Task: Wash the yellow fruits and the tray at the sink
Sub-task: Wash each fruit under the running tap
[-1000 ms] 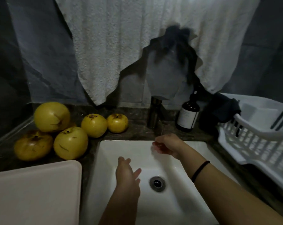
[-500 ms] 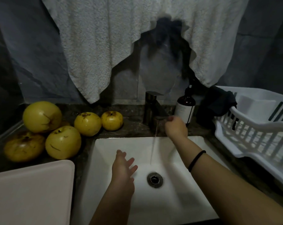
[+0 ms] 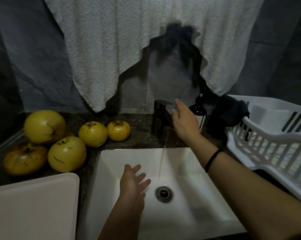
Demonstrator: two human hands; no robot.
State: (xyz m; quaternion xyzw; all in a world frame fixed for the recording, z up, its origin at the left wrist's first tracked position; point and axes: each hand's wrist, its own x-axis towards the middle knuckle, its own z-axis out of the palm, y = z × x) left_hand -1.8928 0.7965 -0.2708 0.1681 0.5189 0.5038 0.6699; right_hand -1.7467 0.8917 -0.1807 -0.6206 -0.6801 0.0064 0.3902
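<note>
- The left hand point(image 3: 134, 181) hovers low over the white sink point(image 3: 189, 219), just left of the drain point(image 3: 164, 194). Its fingers are straight and spread, and it holds nothing.
- The right hand point(image 3: 185, 122) is raised beside the dark tap point(image 3: 161, 116), flat, with its fingers straight and gripping nothing. It covers the tap's right side, and I cannot tell whether it touches the tap.
- A black band point(image 3: 213, 160) circles the right wrist.
- A thin stream of water point(image 3: 163, 158) falls from the spout to the basin near the drain. It is faint against the white.
- The yellow fruits point(image 3: 66, 154) sit clustered on the dark counter point(image 3: 139, 137) left of the sink. Five show plainly; a dull patch behind them is too hidden to name.
- The pale tray point(image 3: 34, 205) lies at lower left, just beside the sink, cut off by the left and bottom edges.
- A brown bottle point(image 3: 198, 110) stands behind the right hand, mostly hidden, its top lost in shadow.
- A dark cloth point(image 3: 229, 111) hangs over a corner of the white dish rack point(image 3: 267, 141), which runs off the right edge.
- A white towel point(image 3: 120, 40) hangs on the wall above the tap, its top cut off.
</note>
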